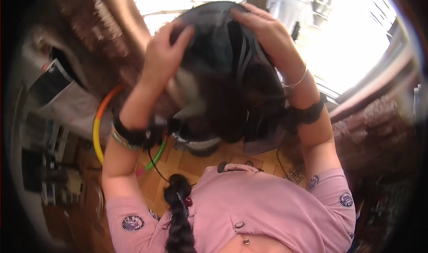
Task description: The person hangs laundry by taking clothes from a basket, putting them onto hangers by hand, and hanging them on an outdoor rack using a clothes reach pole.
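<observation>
In the head view, my left hand (166, 50) grasps the upper left edge of a dark, loose, soft-looking piece with pale stripes and a rounded grey top (211, 43). My right hand (263, 26) grips its upper right edge. The piece hangs in front of my pink short-sleeved shirt (272, 204), near a bright window; a multicoloured ring-shaped hoop (96, 132) stands beyond my left forearm.

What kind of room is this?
Probably a room in someone's home: there's a flowery curtain, a bright window, and a colourful hoop, like a toy.
</observation>
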Demonstrator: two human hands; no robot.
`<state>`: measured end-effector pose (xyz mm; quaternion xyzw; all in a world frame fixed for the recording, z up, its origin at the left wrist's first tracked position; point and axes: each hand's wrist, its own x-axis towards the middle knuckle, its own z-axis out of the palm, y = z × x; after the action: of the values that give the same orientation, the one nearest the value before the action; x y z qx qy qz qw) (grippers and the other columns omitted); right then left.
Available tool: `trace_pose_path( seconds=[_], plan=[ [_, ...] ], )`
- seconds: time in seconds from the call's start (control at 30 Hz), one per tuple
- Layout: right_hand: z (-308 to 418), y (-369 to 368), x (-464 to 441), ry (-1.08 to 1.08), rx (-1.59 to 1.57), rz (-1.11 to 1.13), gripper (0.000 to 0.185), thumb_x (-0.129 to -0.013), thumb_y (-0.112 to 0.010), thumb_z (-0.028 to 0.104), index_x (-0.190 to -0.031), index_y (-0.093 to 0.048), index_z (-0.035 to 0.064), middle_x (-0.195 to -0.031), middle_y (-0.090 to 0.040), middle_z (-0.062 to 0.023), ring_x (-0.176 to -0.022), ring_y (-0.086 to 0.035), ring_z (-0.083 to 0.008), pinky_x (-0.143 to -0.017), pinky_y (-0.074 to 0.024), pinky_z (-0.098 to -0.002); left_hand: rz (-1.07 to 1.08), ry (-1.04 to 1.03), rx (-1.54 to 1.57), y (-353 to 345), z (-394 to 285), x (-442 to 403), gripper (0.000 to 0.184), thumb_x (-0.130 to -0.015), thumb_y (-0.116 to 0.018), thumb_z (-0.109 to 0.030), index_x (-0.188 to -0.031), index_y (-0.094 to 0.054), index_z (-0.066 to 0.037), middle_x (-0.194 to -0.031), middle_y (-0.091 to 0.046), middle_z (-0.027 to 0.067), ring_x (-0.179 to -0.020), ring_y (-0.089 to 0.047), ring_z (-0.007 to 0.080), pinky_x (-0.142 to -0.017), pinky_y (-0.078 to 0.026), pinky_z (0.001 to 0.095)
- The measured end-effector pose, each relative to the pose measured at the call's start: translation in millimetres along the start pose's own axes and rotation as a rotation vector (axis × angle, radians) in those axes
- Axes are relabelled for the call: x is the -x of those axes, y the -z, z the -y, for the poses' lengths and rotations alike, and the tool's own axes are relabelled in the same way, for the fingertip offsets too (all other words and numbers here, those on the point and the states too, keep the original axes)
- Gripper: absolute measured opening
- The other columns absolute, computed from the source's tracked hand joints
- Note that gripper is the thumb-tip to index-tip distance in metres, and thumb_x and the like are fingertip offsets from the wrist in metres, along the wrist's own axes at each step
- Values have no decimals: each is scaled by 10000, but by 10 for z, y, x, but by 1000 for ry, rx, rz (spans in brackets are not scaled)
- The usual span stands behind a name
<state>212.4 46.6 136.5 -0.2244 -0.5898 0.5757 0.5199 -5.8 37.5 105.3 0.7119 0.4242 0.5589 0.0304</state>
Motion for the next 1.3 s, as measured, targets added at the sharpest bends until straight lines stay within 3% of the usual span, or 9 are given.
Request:
trace_pose_path(
  seconds=[0.1, 0.2, 0.23, 0.3, 0.57, 0.63, 0.83, 1.17, 1.3],
  plan=[
    [-545, 254, 76, 484, 638, -102, 336, -897, -624, 334, -951, -669, 6, -781, -619, -22, -729, -535, -67, -683, -459, -252, 14, -194, -179, -312, 210, 532, 497, -749, -764, -157, -1162, -539, 2, -1062, -567, 173, -996, -545, 328, -872, -445, 398],
    [58, -166, 503, -168, 365, -141, 284, -926, -584, 248, -1067, -643, 9, -823, -616, -49, -763, -513, -92, -703, -448, -273, -8, -116, -284, -683, 387, 894, 754, -657, -807, -178, -1257, -391, 12, -1166, -447, 228, -1090, -430, 408, -948, -348, 482],
    [-120, 27, 483, 505, 802, 3, 287, -939, -567, 225, -1093, -616, -13, -891, -616, -74, -833, -517, -105, -764, -442, -268, -8, 14, -307, -836, 440, 967, 845, -625, -815, -196, -1290, -338, 17, -1199, -412, 237, -1148, -377, 423, -997, -304, 498],
    [288, 25, 736, 130, 808, 63, 277, -950, -551, 230, -1063, -607, -17, -971, -643, -91, -938, -551, -120, -846, -437, -271, 90, 190, -88, -1045, 421, 954, 863, -630, -788, -249, -1306, -319, 8, -1227, -391, 241, -1193, -332, 440, -1023, -251, 530],
    [285, 1234, 1554, -160, 1441, -691, 294, -835, -662, 282, -923, -635, 3, -866, -664, -193, -820, -641, -316, -753, -494, -382, 850, 1102, 1232, -1288, -293, 733, 204, -940, -552, -204, -934, -633, -17, -724, -595, 5, -596, -558, 108, -543, -453, 268],
    [-135, 1651, 1935, 426, 2021, -727, 305, -827, -675, 320, -888, -645, 22, -777, -654, -163, -720, -633, -317, -685, -502, -389, 946, 1006, 1229, -1452, -510, 698, 230, -949, -542, -240, -905, -610, -25, -733, -593, 22, -619, -560, 117, -533, -446, 270],
    [-1097, 1297, 2651, -248, -147, -403, 215, -955, -490, 160, -1066, -605, 16, -955, -633, -15, -835, -596, -93, -708, -487, -255, 1098, 575, 1034, -2232, -1166, 1015, 240, -922, -578, -247, -949, -600, -9, -774, -602, 39, -674, -559, 107, -599, -467, 298],
    [-1087, 913, 2868, -47, 396, -697, 211, -924, -543, 99, -1105, -603, 11, -1037, -610, -45, -958, -589, -141, -800, -498, -261, 1590, -305, 1170, -1203, -2461, 1227, 231, -728, -638, -88, -890, -560, 56, -812, -600, 166, -755, -590, 248, -716, -467, 363],
    [-857, 876, 2770, 12, 533, -736, 216, -919, -548, 101, -1108, -604, 14, -1041, -611, -50, -962, -590, -146, -804, -498, -266, 1112, -524, 789, -1196, -2034, 1133, 154, -689, -611, -30, -812, -595, 61, -814, -585, 196, -837, -587, 405, -745, -484, 422]
  ],
)
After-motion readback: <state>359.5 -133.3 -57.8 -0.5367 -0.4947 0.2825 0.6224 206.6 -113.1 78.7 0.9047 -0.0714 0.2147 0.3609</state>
